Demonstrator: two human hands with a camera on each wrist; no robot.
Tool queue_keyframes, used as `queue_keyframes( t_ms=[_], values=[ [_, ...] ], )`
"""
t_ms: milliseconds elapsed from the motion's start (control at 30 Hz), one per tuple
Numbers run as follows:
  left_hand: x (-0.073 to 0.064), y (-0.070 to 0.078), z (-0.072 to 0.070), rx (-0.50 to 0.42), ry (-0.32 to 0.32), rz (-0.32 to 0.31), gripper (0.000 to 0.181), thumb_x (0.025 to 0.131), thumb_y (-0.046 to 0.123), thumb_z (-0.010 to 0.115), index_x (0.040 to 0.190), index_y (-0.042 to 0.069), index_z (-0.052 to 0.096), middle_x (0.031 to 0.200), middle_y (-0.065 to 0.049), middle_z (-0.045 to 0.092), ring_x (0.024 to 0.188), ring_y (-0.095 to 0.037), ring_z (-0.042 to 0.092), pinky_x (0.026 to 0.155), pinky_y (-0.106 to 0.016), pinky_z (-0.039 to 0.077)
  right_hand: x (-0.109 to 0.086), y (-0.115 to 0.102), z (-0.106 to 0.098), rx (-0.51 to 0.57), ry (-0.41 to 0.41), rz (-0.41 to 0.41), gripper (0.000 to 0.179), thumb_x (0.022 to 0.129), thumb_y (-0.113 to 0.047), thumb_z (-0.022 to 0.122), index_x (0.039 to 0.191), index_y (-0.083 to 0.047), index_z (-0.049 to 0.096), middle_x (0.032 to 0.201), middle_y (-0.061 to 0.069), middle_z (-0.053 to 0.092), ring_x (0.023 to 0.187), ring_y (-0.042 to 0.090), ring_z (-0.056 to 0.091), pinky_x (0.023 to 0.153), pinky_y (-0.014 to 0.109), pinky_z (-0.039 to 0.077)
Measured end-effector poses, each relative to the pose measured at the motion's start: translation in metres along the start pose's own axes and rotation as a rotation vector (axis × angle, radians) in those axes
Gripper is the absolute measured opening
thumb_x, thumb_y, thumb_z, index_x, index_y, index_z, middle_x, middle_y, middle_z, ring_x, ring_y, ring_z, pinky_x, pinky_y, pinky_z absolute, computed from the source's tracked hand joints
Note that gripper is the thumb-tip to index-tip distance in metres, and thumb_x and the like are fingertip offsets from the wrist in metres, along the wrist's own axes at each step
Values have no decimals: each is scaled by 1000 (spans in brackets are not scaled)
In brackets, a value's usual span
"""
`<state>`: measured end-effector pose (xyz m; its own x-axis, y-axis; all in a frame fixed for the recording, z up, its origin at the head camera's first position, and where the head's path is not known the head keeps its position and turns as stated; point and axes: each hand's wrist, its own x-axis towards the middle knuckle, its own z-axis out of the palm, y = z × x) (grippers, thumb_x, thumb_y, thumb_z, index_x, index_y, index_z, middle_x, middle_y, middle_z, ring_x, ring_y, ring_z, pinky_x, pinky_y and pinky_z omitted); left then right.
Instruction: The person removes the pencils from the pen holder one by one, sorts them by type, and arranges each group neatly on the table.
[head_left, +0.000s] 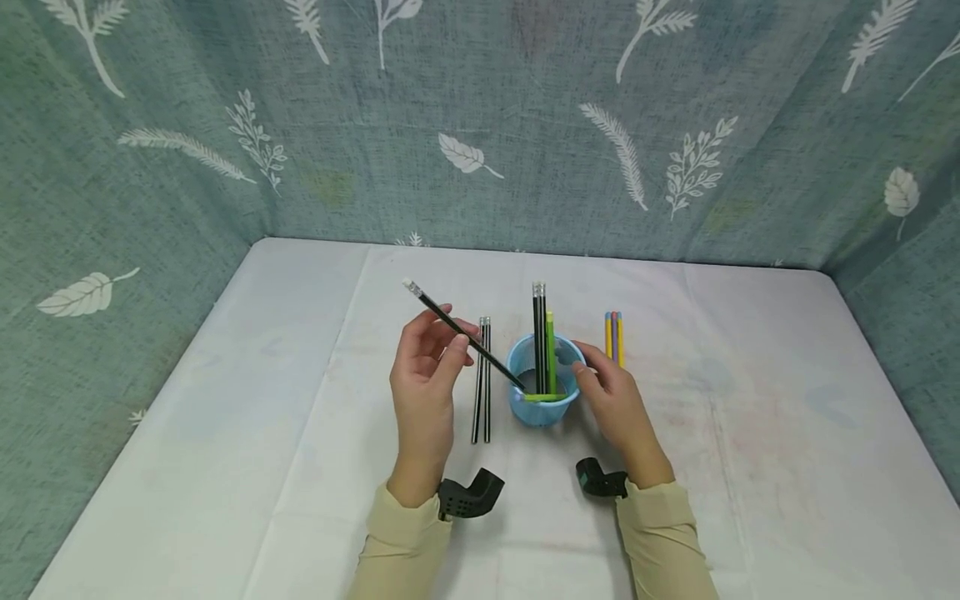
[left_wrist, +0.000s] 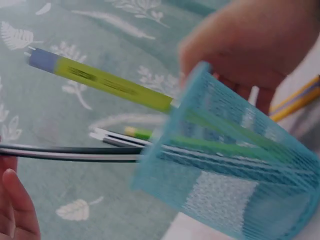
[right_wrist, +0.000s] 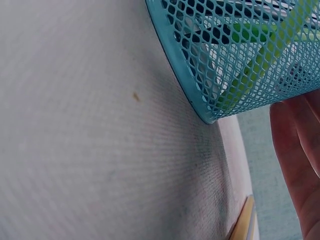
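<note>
My left hand (head_left: 423,379) pinches a black pencil (head_left: 491,359) between thumb and fingers. The pencil slants down to the right, its white eraser end up and its lower end inside the rim of a light blue mesh pen cup (head_left: 546,415). Around the cup's right side, my right hand (head_left: 618,408) grips it at the rim. Standing in the cup are black pencils (head_left: 539,342) and a green pencil (head_left: 551,354). A yellow-green stick (left_wrist: 115,85) with a purple end leans out over the near rim. Mesh partly veils the lower ends.
Two black pencils (head_left: 481,383) lie on the white-covered table (head_left: 300,467) between my left hand and the cup. Several yellow and purple sticks (head_left: 614,333) lie beyond my right hand. A leaf-patterned green curtain (head_left: 480,125) borders the table at the back and sides.
</note>
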<state>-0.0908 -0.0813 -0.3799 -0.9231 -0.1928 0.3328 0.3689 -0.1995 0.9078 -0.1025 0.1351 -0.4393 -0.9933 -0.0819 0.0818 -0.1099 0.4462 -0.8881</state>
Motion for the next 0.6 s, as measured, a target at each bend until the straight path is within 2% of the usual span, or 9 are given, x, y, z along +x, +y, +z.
queue_keyframes(
  t_ms=[167, 333, 433, 600],
  values=[
    [3, 12, -1, -44, 15, 35, 33, 91, 6, 55, 124, 6, 51, 94, -11, 61, 89, -27, 59, 69, -27, 48, 1, -1, -1, -3, 0, 2, 38, 97, -33, 42, 130, -17, 52, 129, 4, 54, 118, 21, 51, 96, 47, 41],
    [3, 16, -4, -24, 1, 3, 33, 92, 8, 54, 126, 9, 52, 94, -10, 61, 87, -26, 57, 67, -27, 46, 1, -2, -2, -7, 1, 9, 38, 96, -32, 43, 130, -17, 53, 129, 4, 55, 118, 21, 50, 96, 47, 41],
    [5, 9, -8, 42, -12, -26, 33, 92, 11, 55, 125, 12, 54, 96, -11, 61, 88, -26, 57, 66, -26, 46, 1, -1, 0, -8, 0, 15, 38, 96, -33, 42, 130, -17, 53, 129, 4, 55, 118, 21, 51, 95, 46, 42],
    [7, -8, -16, 265, -44, -87, 32, 92, 11, 56, 124, 14, 55, 98, -8, 64, 89, -19, 59, 66, -23, 48, 0, 0, 1, -5, 0, 17, 38, 97, -35, 42, 129, -18, 53, 129, 3, 55, 117, 21, 51, 95, 47, 42]
  ],
)
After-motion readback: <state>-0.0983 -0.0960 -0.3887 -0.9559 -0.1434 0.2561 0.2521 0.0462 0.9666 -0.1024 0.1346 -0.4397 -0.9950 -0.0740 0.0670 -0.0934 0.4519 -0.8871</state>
